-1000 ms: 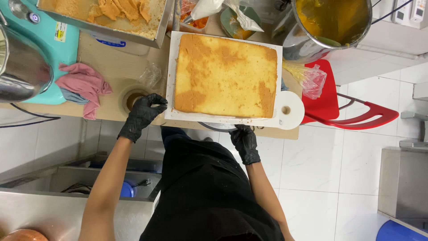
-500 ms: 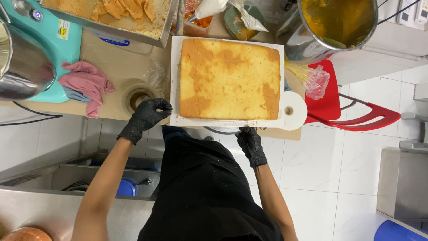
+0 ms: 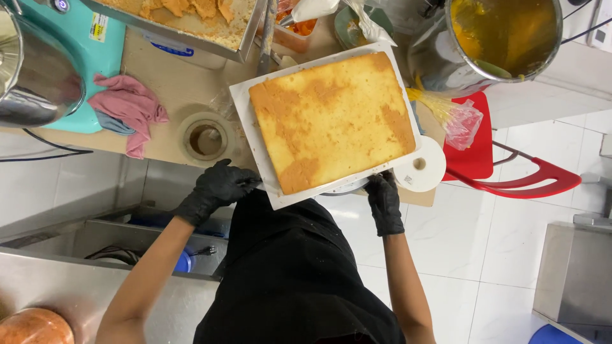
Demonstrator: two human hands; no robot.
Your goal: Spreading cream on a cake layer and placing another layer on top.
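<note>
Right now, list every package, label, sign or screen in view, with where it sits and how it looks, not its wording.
Yellow label: small rectangle with dark print, on the turquoise mixer, top left.
Clear plastic bag: crumpled, reddish contents, on the red chair right of the cake.
White tape roll: round, beside the right hand.
No screens or signs.

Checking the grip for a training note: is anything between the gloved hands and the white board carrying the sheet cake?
Nothing visible. The left hand grips the white board at its near left corner, and the right hand holds its near right edge. The sheet cake lies inside the board's rim, clear of both hands.
</note>
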